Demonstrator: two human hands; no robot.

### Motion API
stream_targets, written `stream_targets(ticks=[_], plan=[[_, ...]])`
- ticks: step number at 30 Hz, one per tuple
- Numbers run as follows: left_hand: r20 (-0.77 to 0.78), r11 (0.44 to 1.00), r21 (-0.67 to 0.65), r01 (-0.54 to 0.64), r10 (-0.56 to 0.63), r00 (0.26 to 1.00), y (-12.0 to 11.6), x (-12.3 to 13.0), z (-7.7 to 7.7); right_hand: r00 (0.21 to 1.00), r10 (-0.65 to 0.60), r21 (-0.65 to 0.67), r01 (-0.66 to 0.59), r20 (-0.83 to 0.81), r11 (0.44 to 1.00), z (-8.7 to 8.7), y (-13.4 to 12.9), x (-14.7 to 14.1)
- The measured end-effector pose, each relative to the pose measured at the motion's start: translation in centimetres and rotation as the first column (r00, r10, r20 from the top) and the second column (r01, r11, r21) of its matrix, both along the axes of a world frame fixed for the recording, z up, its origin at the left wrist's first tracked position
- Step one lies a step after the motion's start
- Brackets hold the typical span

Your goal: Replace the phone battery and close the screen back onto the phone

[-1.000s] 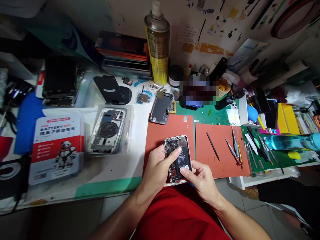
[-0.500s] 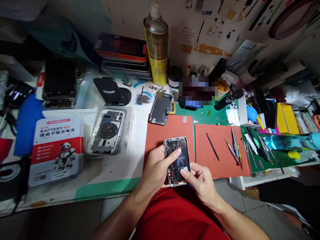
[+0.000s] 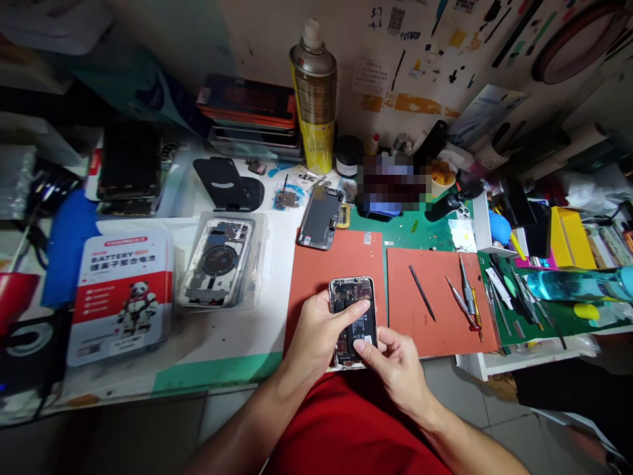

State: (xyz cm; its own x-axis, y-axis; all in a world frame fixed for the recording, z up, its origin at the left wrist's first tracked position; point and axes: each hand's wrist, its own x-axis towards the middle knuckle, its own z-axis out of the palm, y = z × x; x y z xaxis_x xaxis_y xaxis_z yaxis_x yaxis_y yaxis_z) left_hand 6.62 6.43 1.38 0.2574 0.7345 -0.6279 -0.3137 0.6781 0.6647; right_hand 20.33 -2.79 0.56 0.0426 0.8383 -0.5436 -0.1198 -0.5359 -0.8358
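Note:
Both hands hold an opened smartphone [image 3: 342, 290] just over the front of the red-brown mat [image 3: 316, 270], its inner parts facing up. My left hand [image 3: 319, 330] grips the phone's left side, its thumb lying across the upper part of the black battery [image 3: 366, 323]. From the right, my right hand [image 3: 395, 359] clasps the lower edge, with its thumb pressed on the battery's lower part. The fingers beneath the phone are mostly hidden. Beyond it, a detached phone screen [image 3: 320, 218] lies partly on the mat's far edge.
On a second mat [image 3: 400, 316] to the right lie a black pry stick [image 3: 422, 293] and several screwdrivers [image 3: 467, 287]. Leftward are another phone housing [image 3: 217, 260] and a battery package [image 3: 121, 293]. A spray can [image 3: 316, 105] stands at the back; a water bottle [image 3: 578, 284] lies far right.
The left thumb has slid a little to the right across the battery, and the right thumb has shifted slightly left. The view has moved a little; both hands still hold the phone.

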Motion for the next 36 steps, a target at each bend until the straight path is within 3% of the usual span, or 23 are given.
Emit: stream_targets(ticks=[19, 23, 25, 27, 30, 36], plan=[[0.068, 0.992, 0.068, 0.104, -0.109, 0.992, 0.2, -0.7, -0.2, 0.990, -0.036, -0.042, 0.031, -0.135, 0.999, 0.0, -0.2, 0.2], [0.006, 0.983, 0.126, 0.133, -0.135, 0.991, -0.7, -1.2, -0.3, 0.973, -0.126, -0.003, 0.127, -0.194, 0.992, -0.6, -0.1, -0.4], [-0.115, 0.976, 0.175, 0.132, -0.113, 0.987, -1.6, -1.4, -0.1, 0.962, -0.185, 0.011, 0.191, -0.199, 0.981, -0.9, 0.1, -0.9], [-0.316, 0.957, 0.220, 0.189, -0.113, 0.942, -2.3, -1.5, 0.2, 0.962, -0.194, 0.017, 0.201, -0.193, 0.980, -0.9, 0.2, -1.3], [-0.579, 0.904, 0.227, 0.363, -0.174, 0.797, -2.5, -1.9, 0.9, 0.979, -0.092, 0.054, 0.103, -0.183, 0.993, -0.4, 0.3, -1.7], [-0.720, 0.744, 0.188, 0.641, -0.340, 0.605, -1.0, -3.1, 1.3, 0.927, 0.154, 0.045, -0.147, -0.342, 0.988, 0.7, 0.3, -1.2]])
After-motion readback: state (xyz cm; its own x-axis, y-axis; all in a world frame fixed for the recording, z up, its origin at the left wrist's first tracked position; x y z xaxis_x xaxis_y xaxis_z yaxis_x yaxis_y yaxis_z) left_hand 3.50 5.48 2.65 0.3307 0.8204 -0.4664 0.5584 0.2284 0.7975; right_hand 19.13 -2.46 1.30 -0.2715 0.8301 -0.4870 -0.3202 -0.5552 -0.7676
